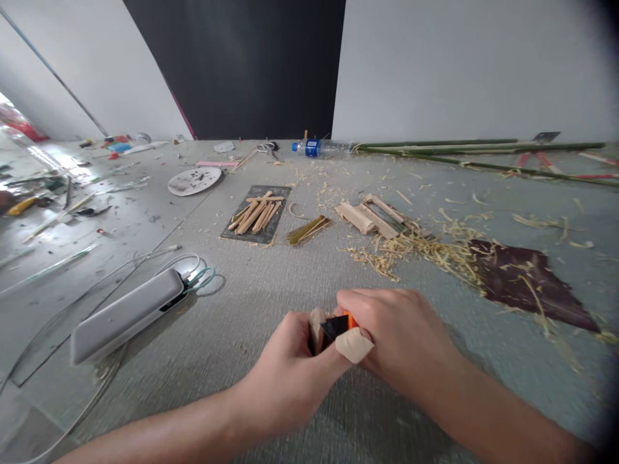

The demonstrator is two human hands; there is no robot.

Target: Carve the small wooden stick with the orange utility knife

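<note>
Close together in the lower middle are both my hands. Wrapped round a utility knife (349, 319) with an orange body and black blade, my right hand (396, 322) turns the blade toward the left. My left hand (294, 367) is closed just beside the blade, and whatever lies inside its curled fingers is hidden. Beige tape (354, 345) covers its thumb tip, which presses near the knife. Beyond my hands, several whittled sticks (258, 212) rest on a dark flat sheet (236, 227). Green bamboo strips (308, 230) and pale split pieces (355, 216) lie to their right.
A white power bank (128, 316) with cables lies at left. Shavings (435, 248) spread right toward a dark red sheet (527, 277). Along the wall are a plastic bottle (313, 147), bamboo poles (459, 150) and scissors (268, 149). A stained white plate (194, 180) sits far left.
</note>
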